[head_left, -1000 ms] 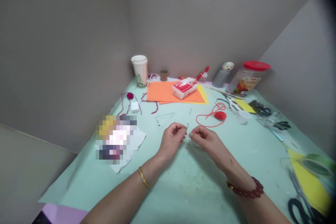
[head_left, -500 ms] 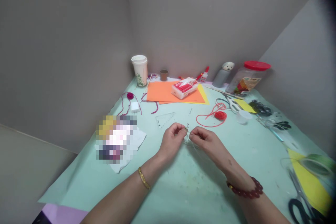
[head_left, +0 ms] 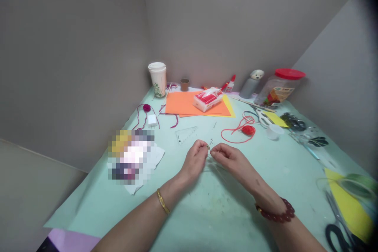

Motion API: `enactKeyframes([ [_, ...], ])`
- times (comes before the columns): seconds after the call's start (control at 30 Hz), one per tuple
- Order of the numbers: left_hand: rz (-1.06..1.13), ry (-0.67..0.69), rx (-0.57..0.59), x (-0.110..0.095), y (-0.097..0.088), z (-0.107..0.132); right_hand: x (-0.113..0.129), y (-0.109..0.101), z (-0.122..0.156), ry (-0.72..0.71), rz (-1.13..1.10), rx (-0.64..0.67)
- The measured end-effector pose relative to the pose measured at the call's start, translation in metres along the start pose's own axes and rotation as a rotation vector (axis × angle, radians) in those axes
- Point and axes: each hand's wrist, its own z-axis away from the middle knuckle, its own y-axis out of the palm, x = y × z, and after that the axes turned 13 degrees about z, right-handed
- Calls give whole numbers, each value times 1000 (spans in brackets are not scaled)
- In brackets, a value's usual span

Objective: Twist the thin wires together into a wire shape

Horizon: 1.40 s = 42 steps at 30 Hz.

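Note:
My left hand (head_left: 195,161) is closed in a pinch on a small bundle of thin pale strands (head_left: 213,162), with a tiny greenish bit (head_left: 208,147) at its fingertips. Close beside it on the right, my right hand (head_left: 228,156) pinches at the same strands, the two sets of fingertips almost meeting. Loose strand ends hang below the fingers and look smeared. Whether they are wire or thread cannot be made out. Just beyond the fingertips lie a few tiny dark-and-light pieces (head_left: 211,141). A clear set square (head_left: 186,134) lies past my left hand.
Beyond my hands lie red yarn (head_left: 248,130), orange paper (head_left: 178,103) and a tissue pack (head_left: 208,99). A white cup (head_left: 158,80) and a red-lidded jar (head_left: 277,90) stand at the back. On the right are black-handled scissors (head_left: 336,233) and green tape (head_left: 356,185); a blurred-out item (head_left: 132,155) lies left.
My right fingertips have shifted slightly left, nearer my left hand. My left hand has turned a little, its fingers closing more over the strands, whose loose ends have swung.

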Motion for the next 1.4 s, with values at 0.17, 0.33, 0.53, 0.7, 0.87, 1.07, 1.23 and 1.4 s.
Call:
enactKeyframes([
  [0.17,-55,30,-16,-2,1,1,-3,-1,-3,16,-58,-2],
  [0.33,-137,115,-31,3,1,0,-2,2,-3,55,-271,44],
  [0.53,-155,83,-5,2,-1,0,-4,3,-2,198,-554,140],
  [0.7,-67,37,88,3,-1,1,-4,0,-2,225,-617,145],
  [0.87,-215,122,54,2,-2,0,-2,0,-2,185,-512,78],
  [1.07,-469,175,24,-1,-5,0,-5,-1,-3,122,-333,31],
  [1.23,-619,287,-11,-3,-6,2,-4,-1,-3,71,-259,5],
  [1.4,-613,333,-56,-1,-5,3,3,1,-2,136,-384,81],
])
